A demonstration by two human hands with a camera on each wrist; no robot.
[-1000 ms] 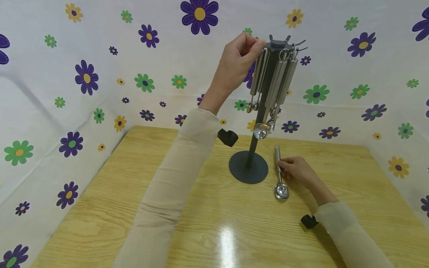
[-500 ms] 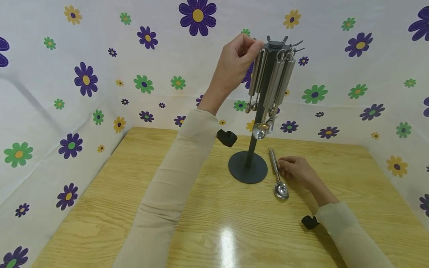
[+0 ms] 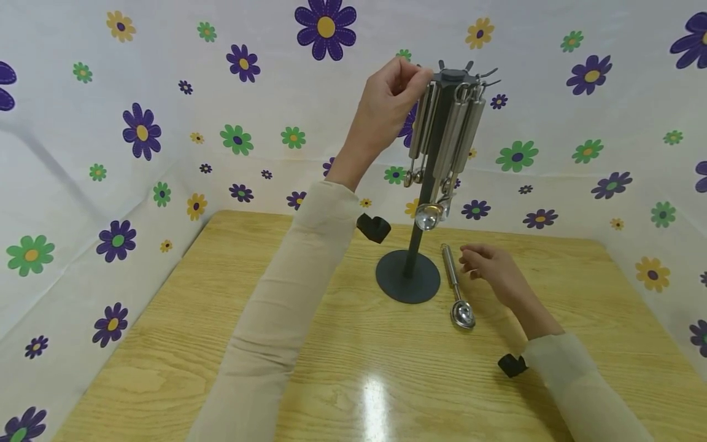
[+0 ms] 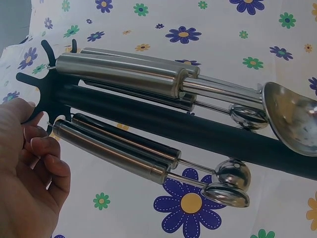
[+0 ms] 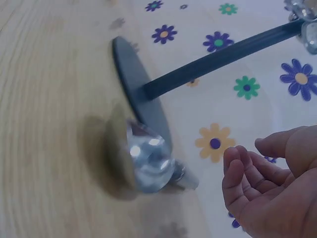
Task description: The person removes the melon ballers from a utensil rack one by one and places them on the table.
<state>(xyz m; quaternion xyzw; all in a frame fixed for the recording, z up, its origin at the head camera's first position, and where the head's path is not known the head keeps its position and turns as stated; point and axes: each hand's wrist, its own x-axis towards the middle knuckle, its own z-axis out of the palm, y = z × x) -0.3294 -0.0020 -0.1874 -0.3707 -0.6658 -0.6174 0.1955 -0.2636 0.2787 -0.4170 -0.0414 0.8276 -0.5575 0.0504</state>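
Observation:
My left hand [image 3: 386, 101] pinches a hook at the top of the dark grey utensil stand [image 3: 415, 245]. In the left wrist view, thumb and forefinger close on one arm of the hook crown [image 4: 47, 96]. Several steel utensils hang from the crown, including a large scoop [image 3: 428, 216] and small round-ended ones such as a melon baller [image 4: 225, 194]. An ice cream scoop [image 3: 461, 313] lies on the table right of the stand's base. Just right of its handle, my right hand [image 3: 497, 273] hovers with loosely bent fingers and nothing in them.
The wooden table [image 3: 221, 356] backs onto a white flower-print cloth [image 3: 265, 67] that also covers both sides. A black wrist mount [image 3: 374, 228] juts from the left sleeve, another mount [image 3: 512, 365] from the right.
My right hand has let go of the ice cream scoop and drawn slightly up and away; the scoop's handle end has swung left toward the stand. My left hand keeps its place.

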